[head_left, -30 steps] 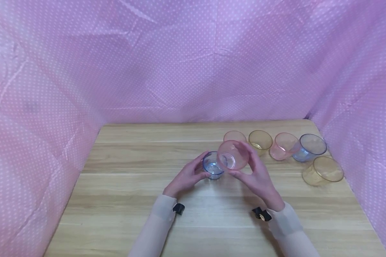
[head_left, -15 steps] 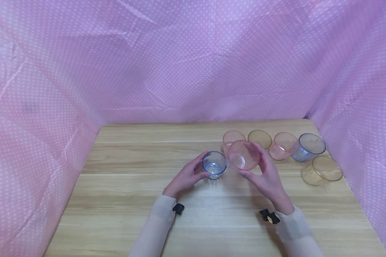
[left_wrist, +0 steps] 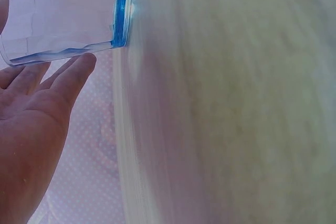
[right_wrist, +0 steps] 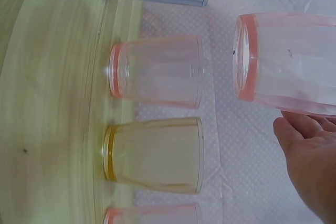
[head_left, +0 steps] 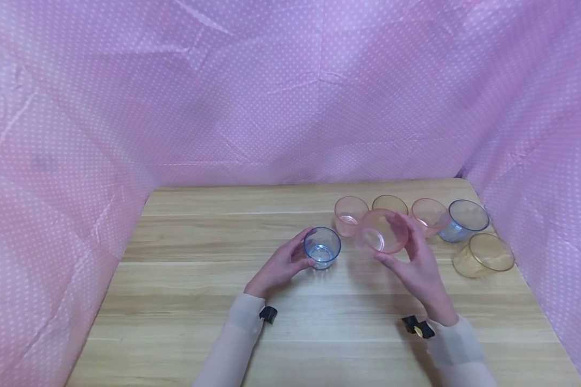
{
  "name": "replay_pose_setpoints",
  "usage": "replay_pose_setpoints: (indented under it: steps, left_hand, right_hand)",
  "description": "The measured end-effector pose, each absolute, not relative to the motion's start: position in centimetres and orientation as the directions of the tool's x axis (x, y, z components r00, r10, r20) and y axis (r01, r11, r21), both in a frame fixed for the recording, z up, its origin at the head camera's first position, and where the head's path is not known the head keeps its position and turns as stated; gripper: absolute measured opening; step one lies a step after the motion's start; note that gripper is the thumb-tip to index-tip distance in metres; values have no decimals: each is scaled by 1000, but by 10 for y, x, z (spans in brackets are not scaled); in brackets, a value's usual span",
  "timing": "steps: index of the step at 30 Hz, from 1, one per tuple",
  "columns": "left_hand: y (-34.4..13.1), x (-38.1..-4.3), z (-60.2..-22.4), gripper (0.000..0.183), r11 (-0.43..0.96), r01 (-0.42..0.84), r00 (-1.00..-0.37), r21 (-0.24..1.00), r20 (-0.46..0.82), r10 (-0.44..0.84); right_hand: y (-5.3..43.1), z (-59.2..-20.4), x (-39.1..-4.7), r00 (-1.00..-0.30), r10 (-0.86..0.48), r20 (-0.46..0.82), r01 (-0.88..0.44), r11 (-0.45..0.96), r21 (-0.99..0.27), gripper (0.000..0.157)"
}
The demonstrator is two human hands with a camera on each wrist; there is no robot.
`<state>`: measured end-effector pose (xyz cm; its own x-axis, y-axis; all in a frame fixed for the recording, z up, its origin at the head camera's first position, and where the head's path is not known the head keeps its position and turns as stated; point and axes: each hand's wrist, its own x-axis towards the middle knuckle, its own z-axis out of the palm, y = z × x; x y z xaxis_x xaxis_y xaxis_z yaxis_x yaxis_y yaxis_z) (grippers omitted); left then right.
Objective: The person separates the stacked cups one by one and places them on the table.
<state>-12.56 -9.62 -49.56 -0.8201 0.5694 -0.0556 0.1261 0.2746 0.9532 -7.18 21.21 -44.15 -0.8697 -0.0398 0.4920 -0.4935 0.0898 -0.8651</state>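
Note:
My left hand (head_left: 284, 264) holds a clear blue cup (head_left: 322, 248) upright on the wooden table, fingers behind it and thumb at its near side. In the left wrist view the blue cup (left_wrist: 68, 14) shows its thick blue base against the wood. My right hand (head_left: 418, 266) grips a clear pink cup (head_left: 383, 232), raised above the table and to the right of the blue one. The right wrist view shows this pink cup (right_wrist: 289, 59) well clear of the tabletop, the right hand's fingers (right_wrist: 302, 129) along its side.
Behind the raised cup stand a pink cup (head_left: 349, 216), a yellow cup (head_left: 390, 203), another pink cup (head_left: 428, 216) and a second blue cup (head_left: 467, 217). Another yellow cup (head_left: 486, 257) is nearer the right edge of the wooden table (head_left: 184, 236). Pink dotted cloth (head_left: 281, 107) surrounds the table.
My right hand has moved right with the pink cup, away from the blue cup, which the pink cup overlapped earlier. The left hand and blue cup have stayed in place.

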Motion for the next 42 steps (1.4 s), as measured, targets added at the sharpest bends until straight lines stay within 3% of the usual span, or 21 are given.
replay_pose_setpoints:
  steps: [16,24,42]
  left_hand:
    - [-96,-126,-495,80,254,116,-813,960,-55,579]
    - [-95,-126,-495,80,256,116,-813,960,-56,579]
    - [-95,-126,-496,80,259,128,-814,957,-48,578]
  right_hand:
    - [237,-443,-64,-878,-5,479,-478,76,-875,91]
    - [250,-448,-62,-850,7,527,-527,22,-850,87]
    - [265,-447,-53,-894,79,441,-441,15,-897,88]
